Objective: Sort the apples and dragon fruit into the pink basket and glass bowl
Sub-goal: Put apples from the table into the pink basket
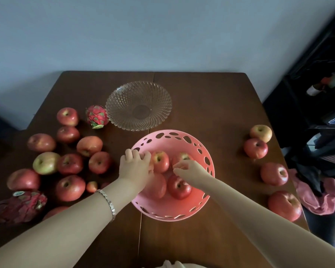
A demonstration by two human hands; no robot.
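Observation:
The pink basket (172, 214) stands in the middle of the brown table and holds several red apples (179, 187). My left hand (135, 165) reaches into its left side, fingers curled over an apple that is mostly hidden beneath it. At the basket's far right, my right hand (186, 169) has its fingers curled round another apple (183, 156). Behind the basket, the glass bowl (120, 97) has nothing in it. One dragon fruit (97, 117) sits just left of the bowl. A second dragon fruit (19, 206) lies at the front left.
Several loose apples (70, 163) crowd the table's left half, and several more (274, 174) line its right edge. A red cloth (317, 198) hangs off the right side beside dark shelving (317, 93). A pale wall backs the table.

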